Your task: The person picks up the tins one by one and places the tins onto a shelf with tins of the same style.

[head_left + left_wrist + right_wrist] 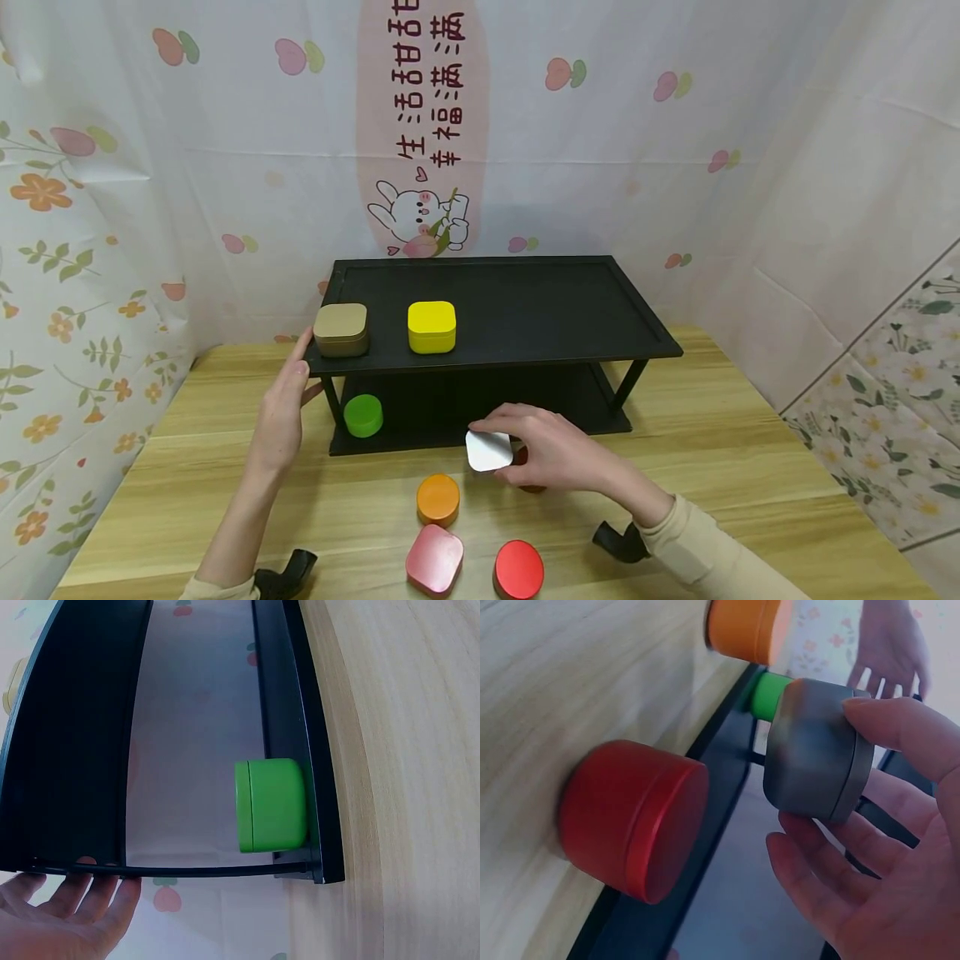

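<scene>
My right hand (551,450) pinches a grey rounded-square tin (814,746) between thumb and fingers, in front of the shelf's lower board; its lid looks white in the head view. Beneath that hand stands a dark red tin (532,482), mostly covered. At the shelf's left end my left hand (281,417) rests with fairly straight fingers against the side of the black two-tier shelf (525,308). On the top board sit a tan tin (341,331) and a yellow tin (432,327). A round green tin (274,805) stands on the lower board, at the left.
On the wooden table (697,433) before the shelf are an orange tin (438,500), a pink square tin (435,560) and a bright red tin (518,570). A printed curtain (525,183) hangs behind the shelf. Black wrist mounts (621,542) sit at both wrists.
</scene>
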{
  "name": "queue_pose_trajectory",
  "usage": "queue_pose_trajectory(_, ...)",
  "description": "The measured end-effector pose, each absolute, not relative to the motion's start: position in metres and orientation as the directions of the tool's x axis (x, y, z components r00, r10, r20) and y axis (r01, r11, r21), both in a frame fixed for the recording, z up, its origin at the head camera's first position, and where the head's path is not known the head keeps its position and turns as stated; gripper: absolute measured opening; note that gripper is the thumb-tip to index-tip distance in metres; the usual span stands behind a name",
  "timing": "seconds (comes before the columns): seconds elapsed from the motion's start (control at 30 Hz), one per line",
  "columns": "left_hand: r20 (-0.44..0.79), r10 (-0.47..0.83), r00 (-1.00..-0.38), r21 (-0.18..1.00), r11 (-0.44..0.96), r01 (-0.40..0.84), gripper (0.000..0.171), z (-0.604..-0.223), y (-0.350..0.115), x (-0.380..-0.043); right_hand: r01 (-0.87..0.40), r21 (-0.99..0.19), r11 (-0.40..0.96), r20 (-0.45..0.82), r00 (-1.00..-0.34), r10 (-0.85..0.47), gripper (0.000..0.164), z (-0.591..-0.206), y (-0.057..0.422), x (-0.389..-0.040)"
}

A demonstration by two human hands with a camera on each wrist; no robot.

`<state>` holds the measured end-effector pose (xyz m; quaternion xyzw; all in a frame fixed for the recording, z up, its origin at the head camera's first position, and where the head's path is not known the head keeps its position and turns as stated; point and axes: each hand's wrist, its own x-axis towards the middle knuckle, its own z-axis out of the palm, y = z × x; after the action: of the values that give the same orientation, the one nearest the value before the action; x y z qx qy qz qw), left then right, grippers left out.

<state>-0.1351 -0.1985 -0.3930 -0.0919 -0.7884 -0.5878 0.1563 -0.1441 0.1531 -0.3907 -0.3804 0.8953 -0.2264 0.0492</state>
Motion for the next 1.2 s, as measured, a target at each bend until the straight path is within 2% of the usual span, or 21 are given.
queue_pose_trajectory(0.63, 0.349, -0.041, -0.936, 0.898, 0.302, 0.321, 0.052, -0.394, -0.2, -0.137, -0.673, -0.51, 0.536, 0.061, -0.65, -0.758, 0.054, -0.351, 0.161, -0.144)
queue_pose_trajectory(0.97, 0.348, -0.039, -0.937, 0.893, 0.317, 0.319, 0.055, -0.394, -0.2, -0.136, -0.7, -0.526, 0.483, 0.096, -0.613, -0.785, 0.055, -0.337, 0.168, -0.146)
queue_pose_trajectory(1.2, 0.35, -0.038, -0.936, 0.893, 0.314, 0.322, 0.055, -0.394, -0.2, -0.136, -0.699, -0.522, 0.489, 0.111, -0.624, -0.773, 0.055, -0.323, 0.175, -0.147)
